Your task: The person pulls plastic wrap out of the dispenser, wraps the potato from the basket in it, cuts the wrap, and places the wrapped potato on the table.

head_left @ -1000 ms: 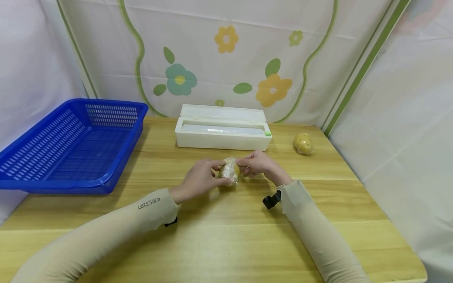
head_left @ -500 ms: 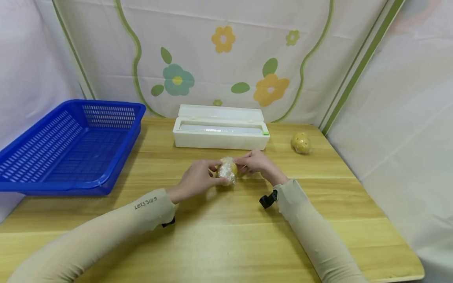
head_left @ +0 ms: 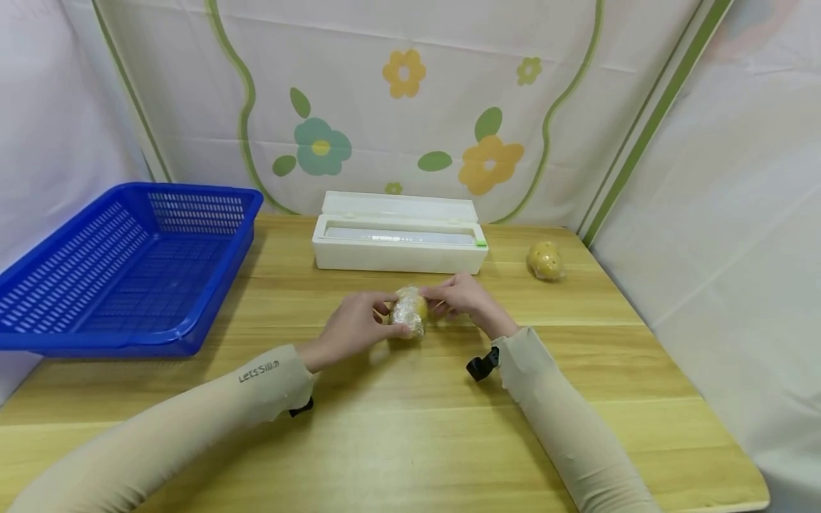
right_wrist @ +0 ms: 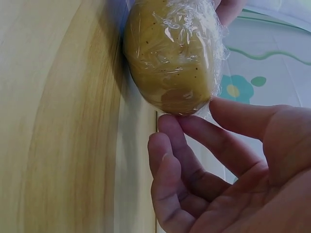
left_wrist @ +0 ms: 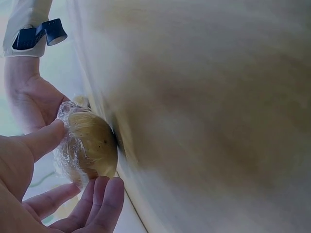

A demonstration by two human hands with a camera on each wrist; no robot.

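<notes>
A potato wrapped in crinkled cling film sits low over the table in front of the white box. My left hand grips its left side, fingers on the far side and thumb on the near side. From the right, my right hand pinches the film-covered end with thumb and fingertips. In the right wrist view, the thumb and forefinger of the right hand meet the end of the potato. The left wrist view has the film bunched thickest on the side of the potato turned from the table.
A white cling film box with its lid raised and a roll inside stands behind the hands. Another wrapped potato lies at the back right. At the left is a blue plastic basket. A patterned curtain closes off the back.
The head view has shifted slightly. Both hands stay on the wrapped potato, which has moved very slightly left and shows a little more of its yellow right side.
</notes>
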